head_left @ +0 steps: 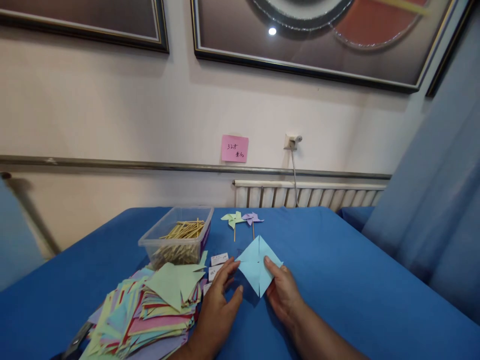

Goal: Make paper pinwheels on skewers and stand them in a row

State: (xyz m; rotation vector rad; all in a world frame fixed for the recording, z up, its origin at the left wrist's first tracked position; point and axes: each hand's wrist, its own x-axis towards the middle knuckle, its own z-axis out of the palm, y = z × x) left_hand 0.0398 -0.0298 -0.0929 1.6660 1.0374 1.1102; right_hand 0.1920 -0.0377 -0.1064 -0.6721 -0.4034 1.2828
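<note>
A light blue paper square (255, 272), slit inward from its corners, is held up with one corner pointing toward me. My right hand (285, 295) pinches it at the right side, thumb on top. Beside its left corner is my left hand (221, 305), thumb and fingers apart; a fingertip reaches the paper's edge. Left of that hand lies a pile of coloured paper pieces (161, 325), a green slit sheet on top. Beyond the paper, a green pinwheel (233, 219) and a purple pinwheel (252, 218) on sticks lie on the table.
A clear plastic box (170, 250) of thin wooden sticks (185, 230) stands behind the pile. Small white boxes (219, 259) sit next to it. Scissors (77, 342) lie at the front left. Blue cloth covers the table (356, 290); a radiator (311, 194) is behind.
</note>
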